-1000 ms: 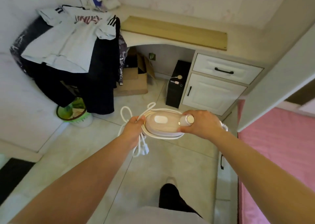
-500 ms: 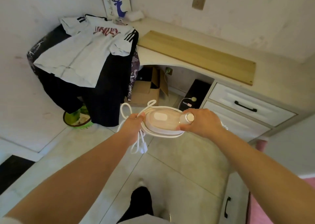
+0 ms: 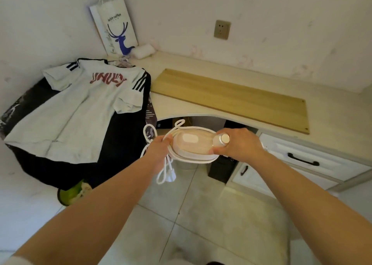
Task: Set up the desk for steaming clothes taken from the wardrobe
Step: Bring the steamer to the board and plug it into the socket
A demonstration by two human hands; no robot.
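I am seeing both bare forearms reaching in from 6 o'clock over the tiled floor [image 3: 197,220]. The left hand [image 3: 159,149] is gripping the near end of the garment steamer [image 3: 193,144], its fingers also closing round loops of the white power cord [image 3: 153,135]; the plug [image 3: 171,177] is hanging just below that hand. The right hand [image 3: 239,145] is clasping the steamer's other end, fingers wrapped beside its ribbed cap [image 3: 223,138]. The steamer is being held level in the air between the hands, in front of the desk edge and not touching it.

Beyond, toward 1 o'clock, a wooden board [image 3: 231,97] is lying flat on the cream desk [image 3: 332,113]; a drawer with a black handle [image 3: 303,161] is sitting under it at 3 o'clock. At 10 o'clock a white jersey [image 3: 80,111] is lying spread over dark clothing [image 3: 120,143]. At 11 o'clock a paper bag with a blue deer [image 3: 114,29] is leaning in the corner. A wall socket [image 3: 222,29] is showing at 12 o'clock.
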